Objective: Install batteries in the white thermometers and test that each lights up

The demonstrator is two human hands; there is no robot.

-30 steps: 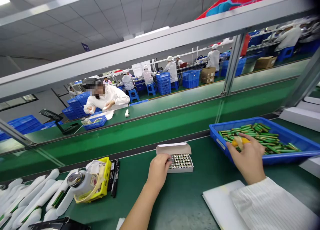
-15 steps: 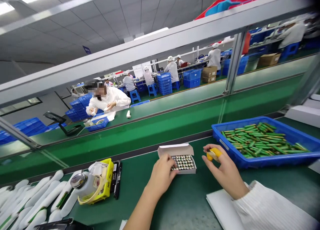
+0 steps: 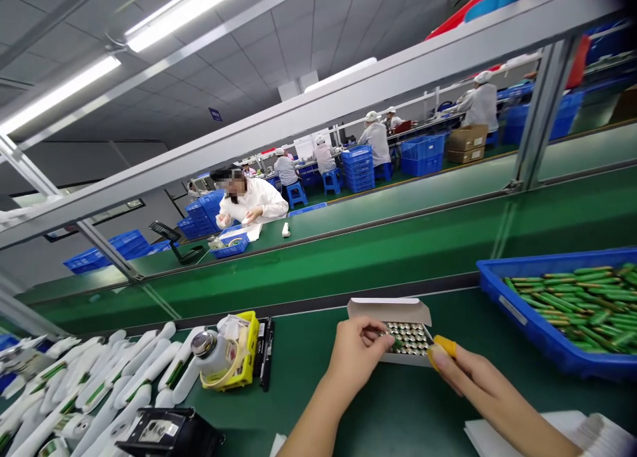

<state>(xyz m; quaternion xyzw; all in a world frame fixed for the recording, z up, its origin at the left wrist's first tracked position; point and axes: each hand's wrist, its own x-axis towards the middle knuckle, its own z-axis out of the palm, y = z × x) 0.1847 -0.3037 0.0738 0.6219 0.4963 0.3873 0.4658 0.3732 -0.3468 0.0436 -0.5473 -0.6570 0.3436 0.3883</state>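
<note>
A small white box [image 3: 405, 359] with its lid flap raised stands on the green bench, filled with rows of silver-topped batteries [image 3: 411, 334]. My left hand [image 3: 355, 354] reaches over the box's left side, fingers pinched. Under its fingertips shows a bit of a green battery [image 3: 397, 343], mostly hidden. At the box's right edge, my right hand [image 3: 470, 371] closes thumb and fingers around a small yellow object [image 3: 444, 345]. A thin dark tip reaches from it toward the batteries; its kind is unclear.
A blue tray [image 3: 517, 311] of green batteries stands at right. On the left are a yellow basket [image 3: 251, 351] with a bottle [image 3: 212, 352], black pens [image 3: 267, 354], a black device [image 3: 169, 434] and many white casings [image 3: 144, 371]. A person [image 3: 253, 198] works across the bench.
My right hand has moved left to the box's right edge and closed on the yellow object. My left fingers now have green under them. The view has shifted, moving the scene rightward.
</note>
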